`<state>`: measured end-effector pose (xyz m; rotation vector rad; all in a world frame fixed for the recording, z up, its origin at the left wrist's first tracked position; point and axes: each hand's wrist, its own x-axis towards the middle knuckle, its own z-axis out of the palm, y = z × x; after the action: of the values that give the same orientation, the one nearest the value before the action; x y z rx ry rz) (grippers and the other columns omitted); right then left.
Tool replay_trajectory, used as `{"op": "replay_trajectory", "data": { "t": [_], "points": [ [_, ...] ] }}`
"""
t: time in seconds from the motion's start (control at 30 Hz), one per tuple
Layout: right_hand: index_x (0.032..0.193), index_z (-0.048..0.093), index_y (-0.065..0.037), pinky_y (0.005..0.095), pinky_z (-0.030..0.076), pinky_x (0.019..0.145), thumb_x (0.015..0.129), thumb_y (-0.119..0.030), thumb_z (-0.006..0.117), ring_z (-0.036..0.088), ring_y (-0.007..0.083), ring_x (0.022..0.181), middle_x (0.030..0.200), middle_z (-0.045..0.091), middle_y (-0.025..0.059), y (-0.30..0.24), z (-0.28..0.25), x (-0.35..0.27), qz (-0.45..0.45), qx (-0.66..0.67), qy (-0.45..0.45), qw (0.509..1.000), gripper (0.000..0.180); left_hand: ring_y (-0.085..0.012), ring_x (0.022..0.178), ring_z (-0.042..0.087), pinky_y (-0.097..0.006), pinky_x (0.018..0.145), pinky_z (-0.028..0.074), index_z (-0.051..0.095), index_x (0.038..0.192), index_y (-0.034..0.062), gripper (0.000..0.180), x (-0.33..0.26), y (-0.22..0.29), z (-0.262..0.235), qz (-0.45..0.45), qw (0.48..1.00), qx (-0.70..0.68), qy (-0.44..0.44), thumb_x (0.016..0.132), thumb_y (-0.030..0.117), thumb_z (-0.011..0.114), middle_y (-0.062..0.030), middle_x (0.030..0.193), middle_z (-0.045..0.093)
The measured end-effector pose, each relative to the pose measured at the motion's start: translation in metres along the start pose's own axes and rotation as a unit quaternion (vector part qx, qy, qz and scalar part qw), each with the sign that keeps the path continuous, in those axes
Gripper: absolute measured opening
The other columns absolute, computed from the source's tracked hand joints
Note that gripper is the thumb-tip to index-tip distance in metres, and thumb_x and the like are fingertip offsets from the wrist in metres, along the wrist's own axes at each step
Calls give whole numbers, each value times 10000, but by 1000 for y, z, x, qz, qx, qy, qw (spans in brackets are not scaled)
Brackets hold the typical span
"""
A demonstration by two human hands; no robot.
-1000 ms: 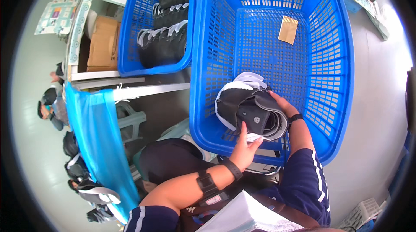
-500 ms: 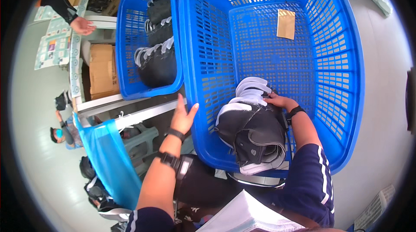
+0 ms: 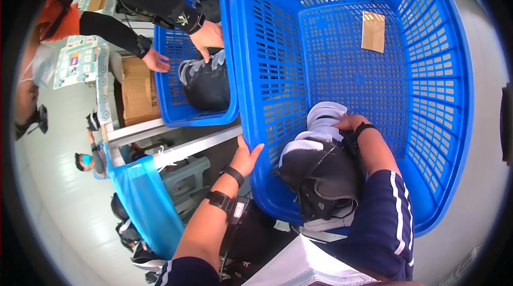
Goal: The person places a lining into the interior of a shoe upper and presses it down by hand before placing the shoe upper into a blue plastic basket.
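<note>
A large blue plastic basket (image 3: 374, 80) lies open in front of me. In its near left corner is a stack of black-and-white shoe uppers (image 3: 326, 174), nested one over another. My right hand (image 3: 354, 124) reaches into the basket and grips the far right side of this stack with curled fingers; some fingertips are hidden. My left hand (image 3: 246, 159) is at the outside of the basket's left rim, thumb apart from the fingers, holding nothing.
A smaller blue basket (image 3: 184, 117) with more black uppers (image 3: 208, 91) stands on the left. A co-worker's hands (image 3: 207, 37) are over it. Nearby are a cardboard box (image 3: 140, 91), white rails (image 3: 197, 145) and a light-blue cloth (image 3: 147, 195). Brown card (image 3: 373, 32) lies inside the large basket.
The large basket and uppers appear shifted rightward in view. The co-worker's arms have reached further in, one hand now over the uppers in the smaller basket. My left hand is now closer against the rim.
</note>
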<state>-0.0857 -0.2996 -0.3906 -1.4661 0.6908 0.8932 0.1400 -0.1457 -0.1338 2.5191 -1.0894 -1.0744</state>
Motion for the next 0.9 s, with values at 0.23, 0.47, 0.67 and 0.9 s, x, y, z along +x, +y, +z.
{"op": "replay_trajectory", "data": {
  "t": [0.23,0.47,0.67,0.9],
  "points": [
    [1314,272,-112,381,154,1038,691,-659,385,161,260,1283,1388,162,131,11,11,12,-68,2,-9,998,836,-320,951,544,-360,812,426,219,1158,-34,523,7,2,-5,-14,1000,-9,-6,818,195,544,-256,1017,528],
    [1328,238,-200,568,91,990,666,-772,261,132,351,1271,1406,8,132,0,14,10,-13,9,23,1000,876,-279,983,523,-347,832,415,176,1172,-26,543,14,12,-9,-85,995,27,-32,828,199,532,-240,1058,500],
    [1347,165,-243,589,51,974,752,-650,364,17,348,1286,1401,8,167,73,47,5,-101,175,177,963,748,-381,930,537,-393,801,414,162,1196,-13,584,22,6,6,-40,999,18,-12,820,245,527,-277,985,539],
    [1346,-14,-306,560,118,974,781,-641,323,-4,354,1282,1417,-86,34,29,59,-192,-62,561,61,824,739,-404,905,528,-442,780,411,237,1140,11,517,21,26,0,-116,993,35,8,795,226,556,-286,957,539]
  ]
}}
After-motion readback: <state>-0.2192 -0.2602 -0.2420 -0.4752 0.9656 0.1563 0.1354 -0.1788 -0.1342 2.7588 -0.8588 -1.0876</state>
